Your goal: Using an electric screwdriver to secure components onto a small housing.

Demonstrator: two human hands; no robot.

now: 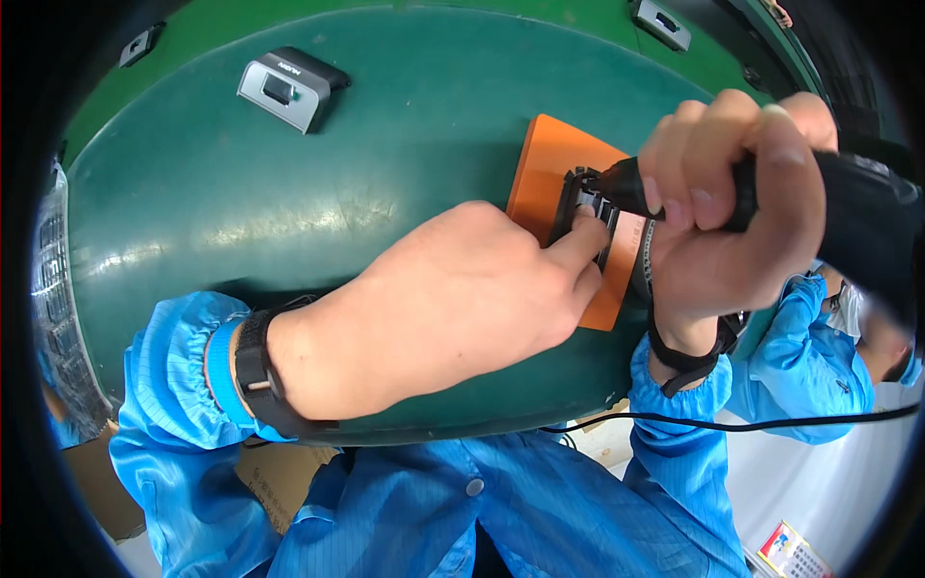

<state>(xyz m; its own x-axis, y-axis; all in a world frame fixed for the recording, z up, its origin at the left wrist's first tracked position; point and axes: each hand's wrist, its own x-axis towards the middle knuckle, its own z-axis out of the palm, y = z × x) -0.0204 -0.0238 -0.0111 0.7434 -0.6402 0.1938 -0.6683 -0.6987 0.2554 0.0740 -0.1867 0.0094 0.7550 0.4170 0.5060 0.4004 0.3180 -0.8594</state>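
Observation:
My right hand (737, 207) is wrapped round a black electric screwdriver (626, 185), held tilted with its tip pointing left. The tip meets the upper end of a small black and silver part (565, 216), which sits on an orange fixture block (547, 154). From the left, my left hand (482, 299) reaches over the block's near side. Its index finger presses down on the part just below the screwdriver tip, and the other fingers are curled under. The thumb and much of the part are hidden behind this hand.
A grey and black device housing (289, 89) stands on the green table (193, 212) at the far left. Similar housings (662, 23) lie farther back. A black cable (771, 424) crosses at lower right, near another person's blue sleeve (805, 361). Plastic-wrapped trays (63, 299) line the left edge.

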